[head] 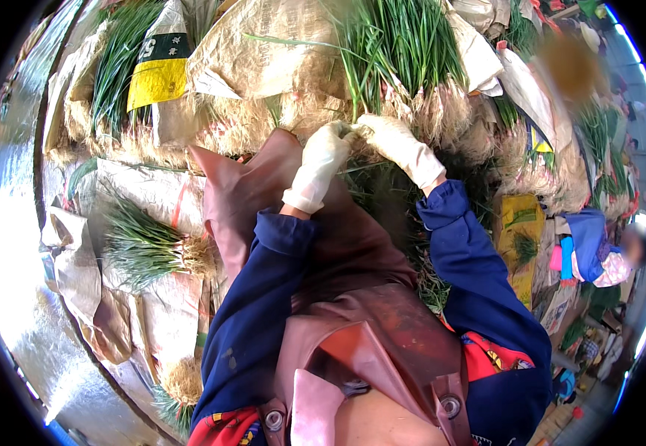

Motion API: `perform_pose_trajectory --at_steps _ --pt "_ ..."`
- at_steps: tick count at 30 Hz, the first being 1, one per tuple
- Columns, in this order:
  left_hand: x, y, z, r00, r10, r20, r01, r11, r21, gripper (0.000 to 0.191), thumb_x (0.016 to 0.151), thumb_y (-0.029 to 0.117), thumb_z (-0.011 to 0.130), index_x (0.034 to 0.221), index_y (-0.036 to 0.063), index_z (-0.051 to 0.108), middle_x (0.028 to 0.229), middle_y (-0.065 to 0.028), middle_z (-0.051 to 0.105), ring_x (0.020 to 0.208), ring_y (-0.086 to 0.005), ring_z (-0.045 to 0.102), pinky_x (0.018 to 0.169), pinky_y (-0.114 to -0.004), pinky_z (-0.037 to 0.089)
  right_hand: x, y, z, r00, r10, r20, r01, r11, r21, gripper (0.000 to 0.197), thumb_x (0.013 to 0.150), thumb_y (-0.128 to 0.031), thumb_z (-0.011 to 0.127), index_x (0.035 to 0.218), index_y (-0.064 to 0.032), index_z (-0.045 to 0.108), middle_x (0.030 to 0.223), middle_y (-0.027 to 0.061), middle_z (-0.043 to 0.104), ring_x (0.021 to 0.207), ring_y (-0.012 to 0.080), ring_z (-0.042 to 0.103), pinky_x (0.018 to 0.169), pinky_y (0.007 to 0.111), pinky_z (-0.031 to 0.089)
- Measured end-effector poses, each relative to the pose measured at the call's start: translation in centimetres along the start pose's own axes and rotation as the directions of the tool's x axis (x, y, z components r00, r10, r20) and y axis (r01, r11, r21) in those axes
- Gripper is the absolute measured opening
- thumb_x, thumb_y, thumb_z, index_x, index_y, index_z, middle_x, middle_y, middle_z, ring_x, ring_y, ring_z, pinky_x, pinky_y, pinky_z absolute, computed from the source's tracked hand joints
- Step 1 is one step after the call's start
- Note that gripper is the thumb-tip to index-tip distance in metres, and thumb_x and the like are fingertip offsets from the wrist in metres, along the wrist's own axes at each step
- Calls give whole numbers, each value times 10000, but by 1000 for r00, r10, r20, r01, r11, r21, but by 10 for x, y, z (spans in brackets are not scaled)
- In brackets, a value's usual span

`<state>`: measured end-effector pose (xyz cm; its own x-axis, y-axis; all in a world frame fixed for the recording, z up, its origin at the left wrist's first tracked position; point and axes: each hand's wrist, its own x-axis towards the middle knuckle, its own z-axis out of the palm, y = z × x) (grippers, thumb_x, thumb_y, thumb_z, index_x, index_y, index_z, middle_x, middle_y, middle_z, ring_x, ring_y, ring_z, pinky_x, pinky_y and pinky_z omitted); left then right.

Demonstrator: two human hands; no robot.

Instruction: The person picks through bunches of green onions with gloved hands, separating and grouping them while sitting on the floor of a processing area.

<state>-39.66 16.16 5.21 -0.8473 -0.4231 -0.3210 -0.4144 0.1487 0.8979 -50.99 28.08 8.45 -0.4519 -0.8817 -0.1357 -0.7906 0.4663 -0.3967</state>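
Observation:
Both hands wear pale rubber gloves and meet in front of the body, at the rooty edge of a large pile of green onions (412, 50). My left hand (326, 159) has its fingers closed around the root end of a green onion (356, 95), whose leaves run upward over the pile. Against it, my right hand (390, 139) pinches at the same root end; the fingertips of the two hands nearly touch, and the exact grip is partly hidden. A brown apron (351, 251) covers the lap below the hands.
Woven sacks (267, 50) cover parts of the pile. To the left, a bundle of green onions (156, 245) lies on sacking. Dark leaf litter (434, 284) lies right of the lap, beside a yellow sack (518, 223). Another person (596, 251) is at the far right.

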Motion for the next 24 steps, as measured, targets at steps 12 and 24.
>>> perform_pose_trajectory --at_steps 12,24 --pt "-10 18 -12 987 -95 131 124 966 -228 231 851 248 624 881 19 648 687 6 607 593 -47 502 531 -200 391 49 30 -2 978 210 -2 -159 744 649 179 871 -218 557 797 -75 638 651 -32 572 569 71 473 538 217 374" --pt "-22 15 -41 884 467 -24 -146 228 -963 231 877 109 534 1082 4 529 1060 -107 591 890 -214 584 810 -334 469 -66 72 -62 946 -59 319 81 995 -55 262 832 -267 572 918 -23 619 844 138 639 815 286 602 741 349 473"
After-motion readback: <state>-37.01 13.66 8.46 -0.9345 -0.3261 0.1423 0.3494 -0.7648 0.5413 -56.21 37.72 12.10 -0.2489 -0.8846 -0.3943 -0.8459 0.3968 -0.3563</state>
